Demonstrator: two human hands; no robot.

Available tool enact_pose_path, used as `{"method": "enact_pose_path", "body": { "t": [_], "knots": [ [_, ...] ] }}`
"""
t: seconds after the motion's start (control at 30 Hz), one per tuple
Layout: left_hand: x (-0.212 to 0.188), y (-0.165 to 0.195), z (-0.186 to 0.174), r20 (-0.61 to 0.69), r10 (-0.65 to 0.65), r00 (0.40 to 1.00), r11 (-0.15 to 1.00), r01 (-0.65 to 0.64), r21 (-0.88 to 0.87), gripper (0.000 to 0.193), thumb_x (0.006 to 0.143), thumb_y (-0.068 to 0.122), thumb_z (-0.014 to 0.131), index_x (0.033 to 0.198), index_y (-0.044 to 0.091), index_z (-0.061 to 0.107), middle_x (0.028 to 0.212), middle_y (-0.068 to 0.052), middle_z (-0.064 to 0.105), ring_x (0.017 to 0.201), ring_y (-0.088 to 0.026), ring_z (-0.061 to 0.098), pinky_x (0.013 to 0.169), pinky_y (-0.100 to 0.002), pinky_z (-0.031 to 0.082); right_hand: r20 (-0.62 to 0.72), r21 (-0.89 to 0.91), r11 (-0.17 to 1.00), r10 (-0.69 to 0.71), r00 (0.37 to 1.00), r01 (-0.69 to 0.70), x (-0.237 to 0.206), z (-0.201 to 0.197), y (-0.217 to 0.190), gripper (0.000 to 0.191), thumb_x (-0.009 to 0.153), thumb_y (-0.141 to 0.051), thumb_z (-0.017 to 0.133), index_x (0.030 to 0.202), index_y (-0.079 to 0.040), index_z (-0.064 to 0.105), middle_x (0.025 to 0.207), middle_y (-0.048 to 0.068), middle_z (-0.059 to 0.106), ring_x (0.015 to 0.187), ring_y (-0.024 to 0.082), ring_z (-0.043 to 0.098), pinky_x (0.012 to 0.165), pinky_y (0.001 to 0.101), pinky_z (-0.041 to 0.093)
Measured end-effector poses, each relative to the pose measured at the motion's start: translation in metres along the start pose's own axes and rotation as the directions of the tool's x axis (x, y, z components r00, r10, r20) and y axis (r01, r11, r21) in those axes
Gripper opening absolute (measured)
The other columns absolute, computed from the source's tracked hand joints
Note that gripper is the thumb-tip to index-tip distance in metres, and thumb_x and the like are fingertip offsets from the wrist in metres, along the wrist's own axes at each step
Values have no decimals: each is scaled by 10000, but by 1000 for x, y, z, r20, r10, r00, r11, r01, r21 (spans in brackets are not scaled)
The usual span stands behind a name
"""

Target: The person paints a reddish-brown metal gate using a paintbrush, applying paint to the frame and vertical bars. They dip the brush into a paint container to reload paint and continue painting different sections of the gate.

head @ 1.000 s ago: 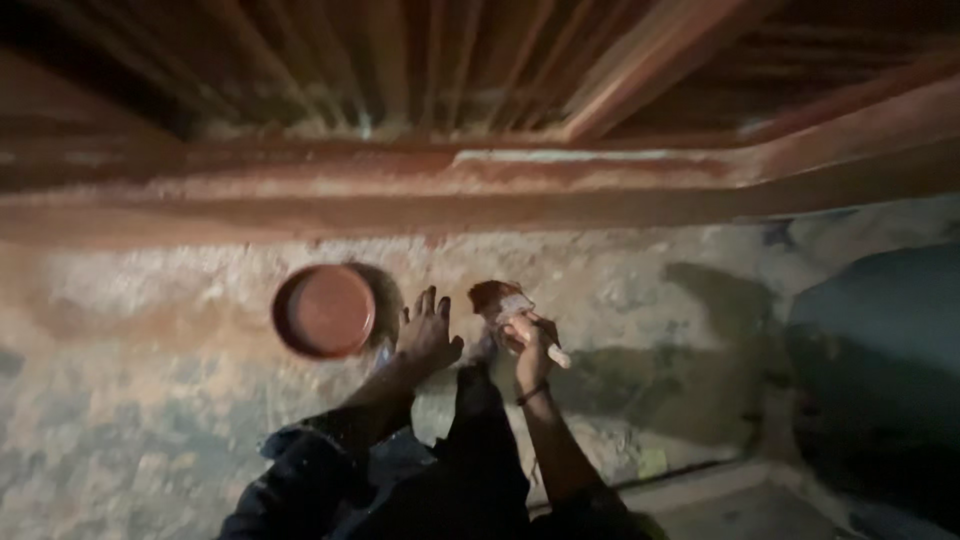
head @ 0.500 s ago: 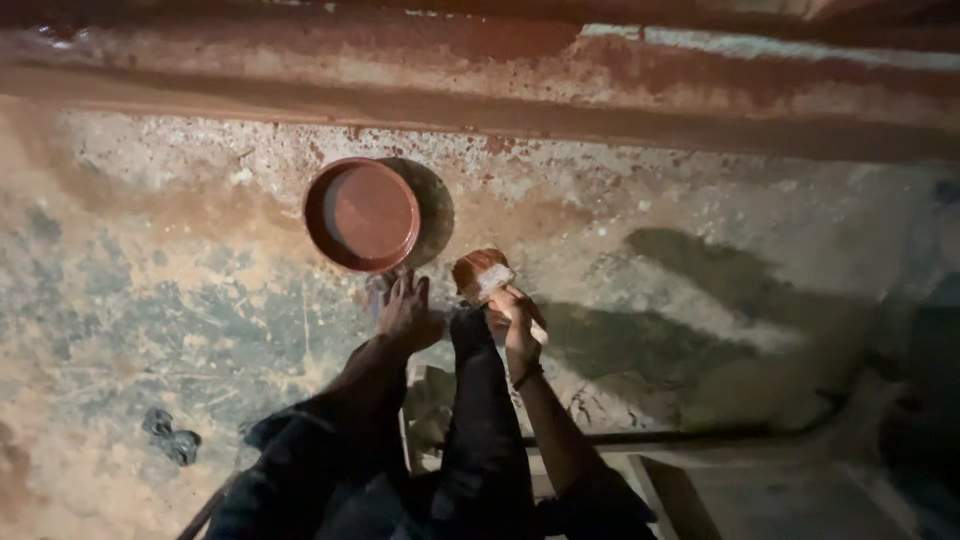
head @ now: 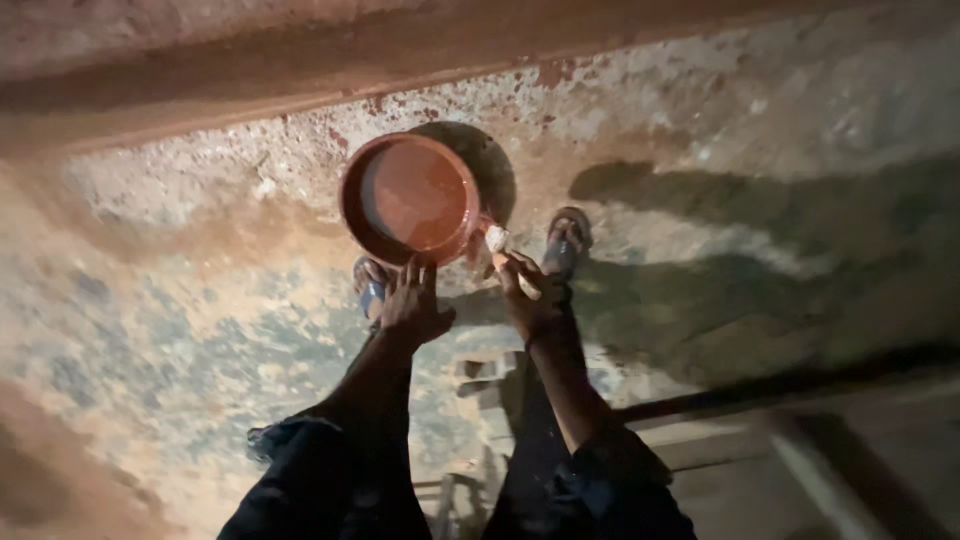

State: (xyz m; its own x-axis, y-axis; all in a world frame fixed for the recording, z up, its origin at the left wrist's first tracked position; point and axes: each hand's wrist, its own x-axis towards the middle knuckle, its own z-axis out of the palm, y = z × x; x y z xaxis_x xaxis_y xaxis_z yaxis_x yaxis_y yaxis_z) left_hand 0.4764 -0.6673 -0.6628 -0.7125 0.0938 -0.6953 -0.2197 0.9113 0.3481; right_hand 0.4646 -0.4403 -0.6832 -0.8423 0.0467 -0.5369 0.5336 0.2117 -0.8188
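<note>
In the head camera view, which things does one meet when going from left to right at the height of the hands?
Sandal on one foot → left hand, fingertips at the rim of the round red-brown bowl → brush held in the right hand → sandal on the other foot.

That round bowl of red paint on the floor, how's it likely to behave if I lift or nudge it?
The bowl looks well filled with red liquid, so it is probably heavy and apt to slosh over the rim. It is wide and low, so unlikely to tip. Its paint-coated rim near the left hand may be slippery.
</note>
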Motion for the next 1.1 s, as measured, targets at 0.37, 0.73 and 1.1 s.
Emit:
{"method": "enact_pose_path", "body": {
  "t": [0.37,0.73,1.1],
  "knots": [
    [111,-132,68,-152,316,937,948,-306,86,1028,524,408,885,1416,69,502,1575,-289,305,1419,-458,350,1121,-613,351,43,-482,863,-148,988,151,82,151,117,531,950,-213,612,1449,-47,540,1060,212,700,901,388,680,752,460,566],
    [181,-167,114,54,83,995,988,-89,129,919,777,483,759,1510,63,396,1630,-266,239,1485,-438,273,1154,-668,255,-69,-474,785,-484,872,399,93,188,182,406,980,-156,606,1368,-51,657,1301,180,702,1100,328,713,900,378,595],
    [174,-172,107,157,135,978,969,-164,187,1087,616,393,852,1534,101,350,1636,-231,205,1478,-426,281,1141,-638,292,-173,433,901,73,982,9,76,111,270,354,983,-139,638,1310,-16,583,1218,104,692,1042,191,749,871,304,636]
  ]
}}
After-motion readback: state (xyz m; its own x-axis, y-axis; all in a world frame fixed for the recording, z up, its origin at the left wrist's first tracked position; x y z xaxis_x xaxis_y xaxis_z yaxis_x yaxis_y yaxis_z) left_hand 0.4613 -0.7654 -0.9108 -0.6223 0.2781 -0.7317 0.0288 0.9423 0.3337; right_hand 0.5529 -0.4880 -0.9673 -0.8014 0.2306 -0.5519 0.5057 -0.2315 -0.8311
